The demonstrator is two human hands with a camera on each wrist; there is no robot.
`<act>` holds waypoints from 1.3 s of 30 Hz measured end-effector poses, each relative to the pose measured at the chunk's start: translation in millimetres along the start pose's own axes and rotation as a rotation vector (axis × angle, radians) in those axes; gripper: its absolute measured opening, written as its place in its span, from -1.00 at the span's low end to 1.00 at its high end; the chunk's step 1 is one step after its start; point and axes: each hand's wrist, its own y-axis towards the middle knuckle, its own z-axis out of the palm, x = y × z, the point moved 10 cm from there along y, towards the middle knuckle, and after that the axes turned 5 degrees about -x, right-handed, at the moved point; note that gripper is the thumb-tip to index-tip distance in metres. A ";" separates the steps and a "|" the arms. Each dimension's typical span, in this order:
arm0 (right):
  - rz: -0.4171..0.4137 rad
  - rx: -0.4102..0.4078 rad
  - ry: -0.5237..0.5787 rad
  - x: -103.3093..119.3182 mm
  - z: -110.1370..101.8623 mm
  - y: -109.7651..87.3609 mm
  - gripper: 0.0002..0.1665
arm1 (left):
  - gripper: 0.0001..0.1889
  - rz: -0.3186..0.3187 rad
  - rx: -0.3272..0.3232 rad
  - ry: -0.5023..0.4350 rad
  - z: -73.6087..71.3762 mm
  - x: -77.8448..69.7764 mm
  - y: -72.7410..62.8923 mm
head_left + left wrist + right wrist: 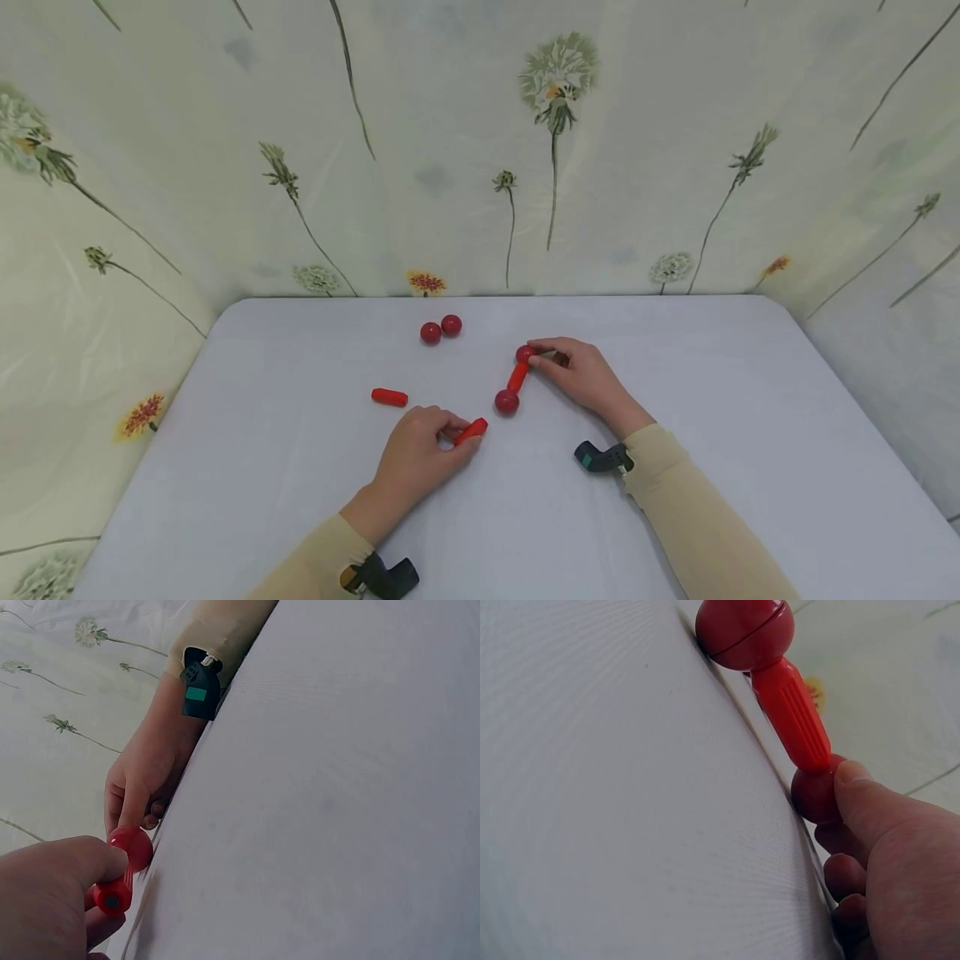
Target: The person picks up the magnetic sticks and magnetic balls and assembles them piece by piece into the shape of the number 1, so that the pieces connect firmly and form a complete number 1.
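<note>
Between thumb and fingers, my left hand (427, 450) pinches a short red rod (472, 431); the left wrist view shows its end with a grey disc. My right hand (581, 375) grips the far ball of a joined piece, a red rod (517, 377) with a dark red ball at each end. That far ball (815, 793) sits between thumb and fingers, partly hidden by them. The near ball (507, 402) lies toward the left hand, a small gap from the held rod. In the right wrist view this ball (744, 630) shows a seam round it.
Two loose dark red balls, a left one (431, 333) and a right one (452, 325), lie side by side near the table's back. Another red rod (389, 397) lies left of the left hand. A white cloth covers the table (300, 350); a flowered curtain (450, 125) hangs behind.
</note>
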 end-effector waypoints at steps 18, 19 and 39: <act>0.010 -0.007 0.013 0.1 -1.5 -0.7 -0.47 | -0.74 0.011 0.001 -0.016 7.5 -5.5 4.1; 0.010 -0.007 0.012 0.3 -1.7 -0.7 -0.47 | -0.74 0.014 0.000 -0.014 8.2 -5.9 4.5; -0.017 -0.021 -0.005 0.1 -1.0 0.2 -0.45 | -0.71 0.002 -0.009 0.028 17.0 -12.7 11.4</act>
